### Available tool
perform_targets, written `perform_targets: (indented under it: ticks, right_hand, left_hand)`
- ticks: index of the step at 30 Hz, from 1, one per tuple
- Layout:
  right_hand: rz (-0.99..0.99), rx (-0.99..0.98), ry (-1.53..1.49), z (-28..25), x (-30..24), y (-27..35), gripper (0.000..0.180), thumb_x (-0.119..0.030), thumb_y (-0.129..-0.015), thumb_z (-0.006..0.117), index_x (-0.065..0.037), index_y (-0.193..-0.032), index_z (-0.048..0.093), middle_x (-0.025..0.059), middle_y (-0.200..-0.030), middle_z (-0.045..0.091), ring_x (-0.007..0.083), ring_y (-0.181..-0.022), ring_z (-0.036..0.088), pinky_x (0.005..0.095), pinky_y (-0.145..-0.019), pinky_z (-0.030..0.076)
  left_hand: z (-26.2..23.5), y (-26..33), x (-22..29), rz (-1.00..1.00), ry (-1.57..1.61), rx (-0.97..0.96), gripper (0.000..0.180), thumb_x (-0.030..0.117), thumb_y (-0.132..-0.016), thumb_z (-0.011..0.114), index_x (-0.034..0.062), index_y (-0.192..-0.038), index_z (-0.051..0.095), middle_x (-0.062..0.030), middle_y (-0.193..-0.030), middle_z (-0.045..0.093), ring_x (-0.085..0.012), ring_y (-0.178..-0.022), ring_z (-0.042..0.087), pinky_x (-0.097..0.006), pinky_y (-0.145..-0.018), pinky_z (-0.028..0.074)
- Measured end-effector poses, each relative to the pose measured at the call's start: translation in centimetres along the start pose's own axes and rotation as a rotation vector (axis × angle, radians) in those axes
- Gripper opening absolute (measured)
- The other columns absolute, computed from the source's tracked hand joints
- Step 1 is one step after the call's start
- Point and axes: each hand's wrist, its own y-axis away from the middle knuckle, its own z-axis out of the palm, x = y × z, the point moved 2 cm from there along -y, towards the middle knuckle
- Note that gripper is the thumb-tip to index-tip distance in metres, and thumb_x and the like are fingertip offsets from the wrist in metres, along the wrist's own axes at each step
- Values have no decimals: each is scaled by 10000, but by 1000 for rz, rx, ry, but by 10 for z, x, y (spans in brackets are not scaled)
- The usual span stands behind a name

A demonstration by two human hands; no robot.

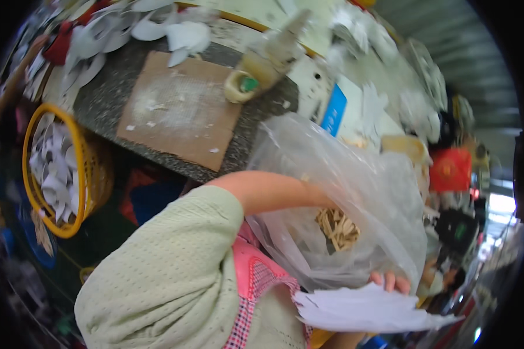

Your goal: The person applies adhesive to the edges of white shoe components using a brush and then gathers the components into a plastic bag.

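My left arm reaches across into a large clear plastic bag (384, 203). Through the film my left hand (339, 196) shows only as a blur, near a heap of thin tan strips (339, 231) inside; its fingers cannot be made out. At the lower right, my right hand (392, 283) has its fingers bent over the upper edge of a stack of thin white pieces (367, 311) with jagged ends. The stack lies against the bag's near rim. Most of the right palm and thumb is hidden behind the white pieces.
A speckled dark slab (102, 107) carries a dusty cardboard sheet (177, 110) and a cloudy bottle (273, 58) with something green in its mouth. A blue box (334, 110) sits beyond the bag. At left, a yellow basket (26, 151) holds white scraps, near another person's arm (17, 75).
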Motion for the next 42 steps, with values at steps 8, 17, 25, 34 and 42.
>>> perform_targets:
  ticks: [8,17,25,34,42]
  right_hand:
    - [-39,-124,-37,37,-5,-59,285,-199,-847,530,-130,-1123,554,10,-1193,535,183,-999,461,372,-841,338]
    - [-17,294,41,67,109,-192,274,-180,-805,607,-137,-1074,576,-5,-1126,563,182,-1037,484,384,-872,360]
    - [207,243,24,162,229,-247,171,-129,-842,576,-117,-1002,518,5,-1066,555,165,-986,502,360,-834,397]
    - [345,-158,84,251,470,-288,170,30,-778,615,-105,-811,517,-10,-755,569,75,-711,519,205,-686,414]
    - [600,13,231,285,632,-271,234,-15,-782,612,-45,-995,520,37,-975,560,134,-867,526,250,-771,428]
  left_hand:
    - [-98,67,11,-38,135,179,270,197,-727,595,41,-946,588,-164,-897,585,-313,-872,565,-409,-760,456]
    - [-260,334,-36,-919,192,651,286,109,-769,587,57,-1050,591,-139,-997,605,-289,-946,571,-343,-823,443]
    - [-315,449,-81,-1169,-235,941,436,240,-811,582,53,-1193,488,-161,-1185,501,-307,-1106,455,-367,-923,358]
    - [-238,526,-76,-1619,-190,725,525,283,-765,615,-24,-1164,465,-192,-1063,449,-357,-967,461,-399,-853,397]
    - [-244,535,-95,-1772,-209,828,599,306,-767,628,-30,-1217,419,-203,-1106,415,-351,-1035,438,-392,-882,383]
